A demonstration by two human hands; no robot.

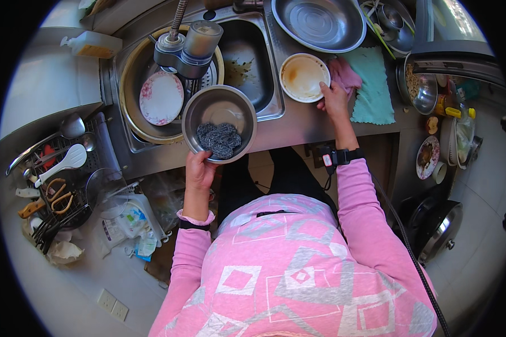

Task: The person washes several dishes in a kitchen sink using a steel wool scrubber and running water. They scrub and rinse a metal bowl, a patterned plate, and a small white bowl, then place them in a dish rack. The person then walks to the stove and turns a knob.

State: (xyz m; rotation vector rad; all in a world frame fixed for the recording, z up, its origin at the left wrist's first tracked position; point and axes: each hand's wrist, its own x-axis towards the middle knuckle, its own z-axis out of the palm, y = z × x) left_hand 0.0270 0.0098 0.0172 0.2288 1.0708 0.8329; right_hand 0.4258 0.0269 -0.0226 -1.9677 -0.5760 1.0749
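My left hand (pixel 201 169) grips the rim of a stainless steel bowl (pixel 246 107) over the sink's front edge. Inside the bowl lies a dark, curly scouring pad (pixel 219 140). My right hand (pixel 334 99) holds a white bowl (pixel 304 80) by its lower right rim, above the steel counter; brownish residue stains its inside. In the left basin sits a large yellow-rimmed pan (pixel 125 101) with a perforated tray in it. A white plate with pink flowers (pixel 161 98) rests there, partly beneath the faucet with a filter (pixel 183 50).
The right basin (pixel 253 67) holds murky residue. Behind it stands a large metal basin (pixel 319 23). A pink cloth (pixel 344 76) and a green cloth (pixel 373 86) lie at right. Utensils fill a rack (pixel 103 139) at left. A soap bottle (pixel 93 44) is at the back left.
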